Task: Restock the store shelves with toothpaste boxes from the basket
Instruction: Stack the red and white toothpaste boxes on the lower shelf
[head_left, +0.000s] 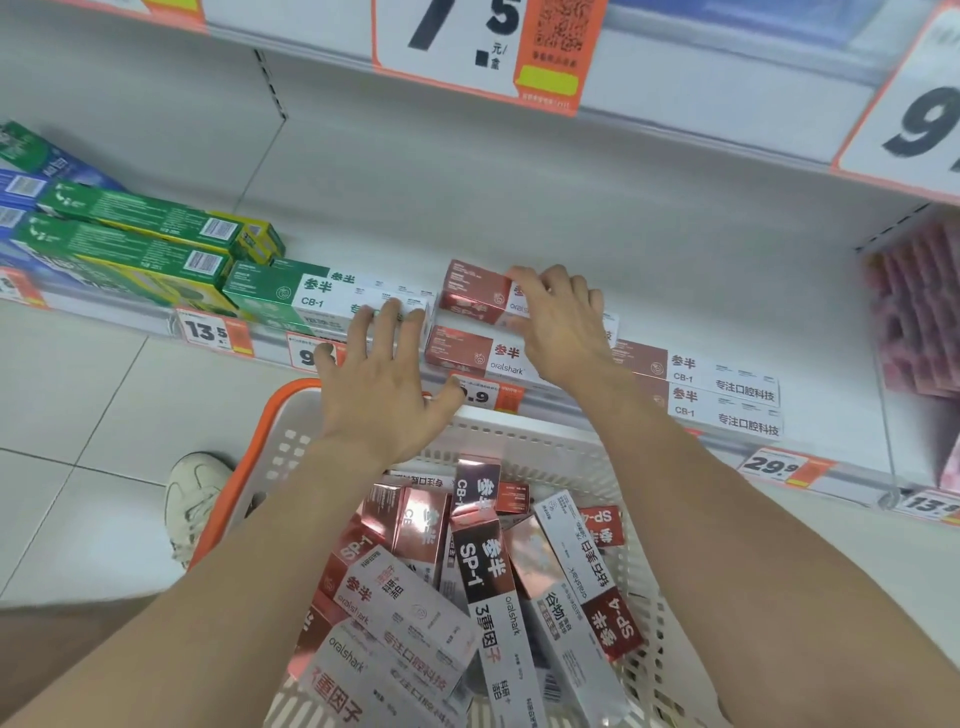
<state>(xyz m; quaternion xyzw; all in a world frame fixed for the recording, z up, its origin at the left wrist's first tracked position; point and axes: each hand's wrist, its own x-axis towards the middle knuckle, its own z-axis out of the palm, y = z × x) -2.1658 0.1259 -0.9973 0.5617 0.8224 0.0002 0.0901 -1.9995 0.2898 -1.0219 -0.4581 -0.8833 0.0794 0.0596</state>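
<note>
**Both hands on boxes at the shelf front**

The right hand (561, 325) has its fingers curled over the top red box (474, 292) and holds it on a second red box (460, 352) at the front of the shelf (571, 208). The left hand (382, 387) is spread flat, holding nothing, with its fingertips touching the green box (275, 297) just beside the red pair. Below the forearms, the basket (519, 431) stands on the floor, filled with loose boxes (483, 571) lying at odd angles.
</note>
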